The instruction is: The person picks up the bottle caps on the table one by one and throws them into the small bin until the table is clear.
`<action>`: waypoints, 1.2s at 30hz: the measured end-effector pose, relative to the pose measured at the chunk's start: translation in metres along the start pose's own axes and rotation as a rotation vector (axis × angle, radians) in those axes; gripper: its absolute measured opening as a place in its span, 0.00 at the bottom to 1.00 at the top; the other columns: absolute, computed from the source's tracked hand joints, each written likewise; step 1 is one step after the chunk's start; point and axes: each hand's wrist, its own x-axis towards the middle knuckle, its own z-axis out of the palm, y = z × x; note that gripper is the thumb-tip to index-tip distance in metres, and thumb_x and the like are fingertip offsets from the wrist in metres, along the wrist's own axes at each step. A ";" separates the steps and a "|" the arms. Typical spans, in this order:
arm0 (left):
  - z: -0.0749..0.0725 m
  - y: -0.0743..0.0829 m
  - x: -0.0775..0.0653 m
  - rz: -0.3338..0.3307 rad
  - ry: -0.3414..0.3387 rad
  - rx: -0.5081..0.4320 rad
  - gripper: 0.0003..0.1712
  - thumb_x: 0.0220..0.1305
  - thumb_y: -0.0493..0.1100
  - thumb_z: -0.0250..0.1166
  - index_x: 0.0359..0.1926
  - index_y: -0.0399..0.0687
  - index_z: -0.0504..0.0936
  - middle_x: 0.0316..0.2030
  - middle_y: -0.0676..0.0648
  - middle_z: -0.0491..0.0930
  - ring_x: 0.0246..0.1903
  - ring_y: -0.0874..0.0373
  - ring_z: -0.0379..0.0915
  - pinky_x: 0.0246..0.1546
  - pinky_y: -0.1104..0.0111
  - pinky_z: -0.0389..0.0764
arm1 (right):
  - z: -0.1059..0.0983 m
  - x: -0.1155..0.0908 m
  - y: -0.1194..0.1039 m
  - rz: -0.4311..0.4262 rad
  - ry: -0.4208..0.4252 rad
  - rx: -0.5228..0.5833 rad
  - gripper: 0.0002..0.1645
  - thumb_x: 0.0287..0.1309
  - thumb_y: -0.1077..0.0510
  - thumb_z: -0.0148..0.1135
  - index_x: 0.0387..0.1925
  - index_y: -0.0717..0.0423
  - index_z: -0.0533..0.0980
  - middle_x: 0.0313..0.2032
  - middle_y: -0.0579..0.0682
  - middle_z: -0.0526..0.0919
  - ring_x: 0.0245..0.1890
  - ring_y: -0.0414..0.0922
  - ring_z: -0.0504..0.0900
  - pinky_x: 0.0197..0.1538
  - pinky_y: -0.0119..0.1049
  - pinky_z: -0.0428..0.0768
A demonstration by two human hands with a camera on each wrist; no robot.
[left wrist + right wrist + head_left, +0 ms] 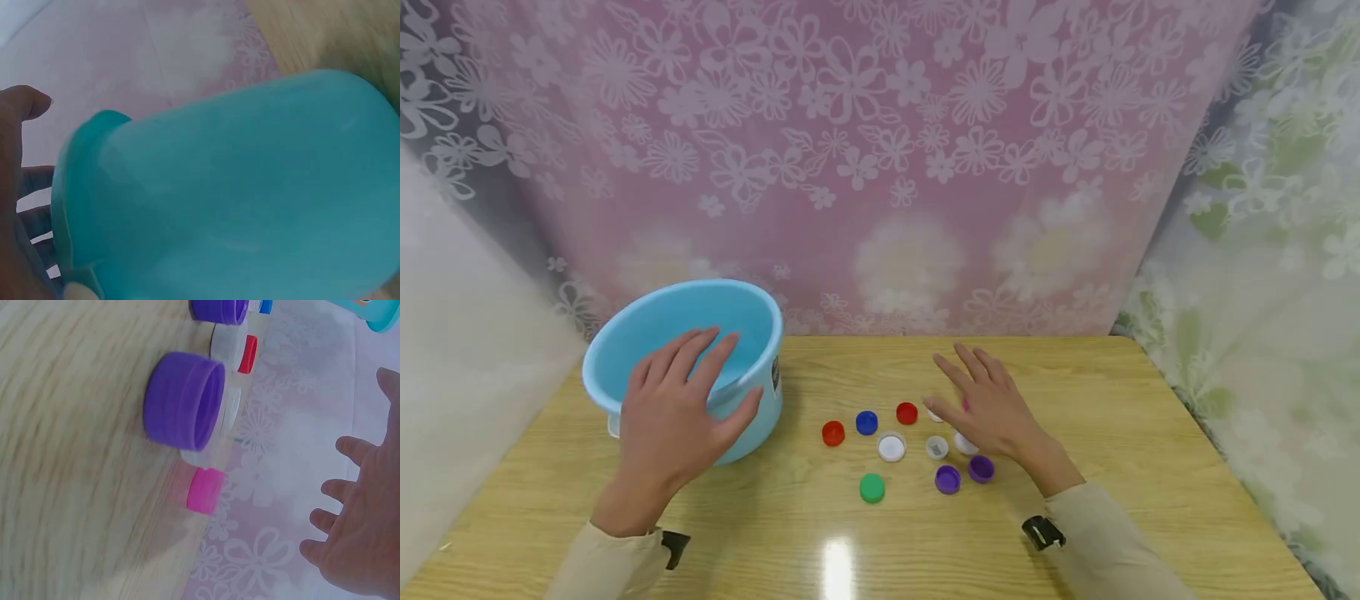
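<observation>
My left hand (pixel 673 417) is spread over the near rim of a light blue bucket (pixel 752 429), thumb apart from the fingers. In the left wrist view its fingers reach past the bucket's rim (pixel 65 200). My right hand (pixel 992 408) hovers with fingers spread above several bottle caps and holds nothing. Beneath or near it are a pink cap (pixel 206 490), a purple cap (pixel 181 403), a second purple cap (pixel 947 479) and white caps (pixel 937 447), some partly hidden by the hand. Farther left lie red caps (pixel 832 433), a blue cap (pixel 867 422), a white cap (pixel 892 447) and a green cap (pixel 872 488).
The wooden table (pixel 790 525) carries the bucket at the left and the caps around the middle. A pink flowered curtain (pixel 880 167) hangs behind its far edge, with pale cloth (pixel 1285 333) at the right side. Dark straps (pixel 1043 533) circle both wrists.
</observation>
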 end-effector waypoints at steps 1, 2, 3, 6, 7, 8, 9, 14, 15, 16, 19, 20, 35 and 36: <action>-0.001 -0.002 -0.002 -0.001 -0.001 0.006 0.32 0.56 0.63 0.54 0.51 0.45 0.81 0.49 0.41 0.79 0.50 0.42 0.73 0.46 0.45 0.67 | 0.000 0.000 0.000 -0.003 0.003 0.001 0.43 0.63 0.29 0.43 0.73 0.44 0.55 0.73 0.56 0.47 0.72 0.59 0.42 0.68 0.57 0.40; -0.002 -0.004 -0.005 -0.003 0.004 0.013 0.32 0.56 0.64 0.54 0.50 0.45 0.82 0.49 0.41 0.80 0.50 0.42 0.73 0.46 0.45 0.67 | 0.001 0.001 -0.001 -0.005 0.005 0.002 0.43 0.63 0.29 0.43 0.73 0.45 0.55 0.73 0.56 0.47 0.72 0.59 0.42 0.68 0.57 0.40; -0.003 -0.006 -0.008 -0.003 0.003 0.021 0.32 0.56 0.64 0.54 0.50 0.45 0.82 0.48 0.41 0.80 0.50 0.42 0.73 0.46 0.45 0.68 | 0.002 0.001 -0.001 -0.009 0.008 0.004 0.43 0.63 0.29 0.43 0.72 0.45 0.56 0.73 0.56 0.47 0.71 0.59 0.43 0.68 0.57 0.41; -0.007 -0.013 -0.017 -0.011 0.009 0.038 0.32 0.57 0.64 0.54 0.47 0.44 0.83 0.47 0.42 0.81 0.48 0.42 0.74 0.45 0.46 0.68 | 0.005 0.001 -0.002 -0.016 0.014 0.007 0.43 0.63 0.29 0.43 0.72 0.46 0.57 0.73 0.56 0.47 0.71 0.61 0.45 0.67 0.59 0.42; -0.008 -0.015 -0.020 -0.017 0.011 0.037 0.32 0.57 0.64 0.54 0.46 0.43 0.83 0.46 0.41 0.81 0.47 0.42 0.74 0.45 0.46 0.67 | 0.005 0.001 -0.002 -0.018 0.016 0.008 0.42 0.63 0.30 0.44 0.72 0.46 0.57 0.73 0.57 0.47 0.71 0.61 0.45 0.67 0.59 0.42; -0.009 -0.018 -0.022 -0.020 0.013 0.037 0.32 0.57 0.65 0.54 0.45 0.42 0.83 0.45 0.41 0.81 0.47 0.41 0.74 0.44 0.46 0.67 | 0.006 0.002 -0.002 -0.021 0.020 0.008 0.42 0.63 0.30 0.44 0.72 0.46 0.58 0.73 0.57 0.48 0.70 0.62 0.45 0.67 0.59 0.43; -0.009 -0.020 -0.025 -0.021 0.018 0.034 0.32 0.57 0.65 0.54 0.43 0.42 0.83 0.44 0.41 0.82 0.46 0.41 0.75 0.44 0.46 0.67 | 0.006 0.002 -0.003 -0.022 0.022 0.007 0.42 0.63 0.30 0.44 0.72 0.46 0.58 0.72 0.57 0.48 0.70 0.62 0.45 0.67 0.59 0.43; -0.007 -0.026 -0.032 0.007 0.037 0.040 0.29 0.58 0.63 0.56 0.34 0.41 0.83 0.32 0.43 0.83 0.36 0.42 0.76 0.39 0.47 0.68 | 0.006 0.002 -0.004 -0.028 0.027 0.008 0.41 0.64 0.32 0.46 0.71 0.47 0.58 0.72 0.59 0.49 0.71 0.61 0.44 0.67 0.59 0.43; -0.007 -0.026 -0.033 0.014 0.043 0.045 0.28 0.58 0.63 0.56 0.31 0.42 0.83 0.29 0.43 0.82 0.33 0.42 0.75 0.38 0.47 0.68 | 0.006 0.002 -0.005 -0.028 0.024 0.009 0.41 0.64 0.32 0.46 0.72 0.47 0.58 0.72 0.59 0.49 0.71 0.61 0.44 0.67 0.59 0.43; -0.006 -0.026 -0.034 0.022 0.049 0.050 0.27 0.59 0.62 0.56 0.29 0.42 0.82 0.25 0.44 0.81 0.29 0.43 0.74 0.36 0.48 0.68 | 0.006 0.002 -0.005 -0.028 0.020 0.012 0.41 0.64 0.32 0.46 0.72 0.47 0.58 0.72 0.59 0.49 0.71 0.61 0.44 0.66 0.60 0.44; -0.006 -0.027 -0.035 0.036 0.066 0.072 0.27 0.59 0.62 0.56 0.21 0.43 0.76 0.16 0.46 0.74 0.20 0.45 0.68 0.28 0.51 0.65 | 0.006 0.003 -0.006 -0.026 0.009 0.020 0.41 0.64 0.31 0.45 0.72 0.47 0.58 0.72 0.58 0.49 0.71 0.61 0.44 0.66 0.60 0.45; -0.006 -0.027 -0.034 0.041 0.069 0.079 0.27 0.59 0.62 0.56 0.19 0.44 0.73 0.14 0.47 0.71 0.18 0.47 0.66 0.26 0.52 0.64 | 0.006 0.004 -0.006 -0.027 0.007 0.022 0.41 0.64 0.31 0.44 0.72 0.47 0.58 0.72 0.59 0.49 0.71 0.62 0.45 0.66 0.60 0.45; -0.009 -0.022 -0.026 0.055 0.089 0.133 0.30 0.60 0.63 0.54 0.15 0.47 0.61 0.11 0.53 0.57 0.13 0.55 0.50 0.20 0.59 0.55 | 0.005 0.015 -0.003 0.042 0.028 0.113 0.35 0.67 0.39 0.49 0.67 0.55 0.65 0.68 0.61 0.60 0.66 0.63 0.57 0.60 0.62 0.61; -0.008 -0.023 -0.026 0.054 0.086 0.131 0.30 0.60 0.63 0.54 0.15 0.46 0.62 0.11 0.53 0.57 0.13 0.55 0.50 0.20 0.59 0.55 | 0.004 0.015 -0.003 0.047 0.031 0.124 0.34 0.67 0.40 0.50 0.66 0.56 0.65 0.68 0.61 0.60 0.66 0.63 0.57 0.59 0.62 0.62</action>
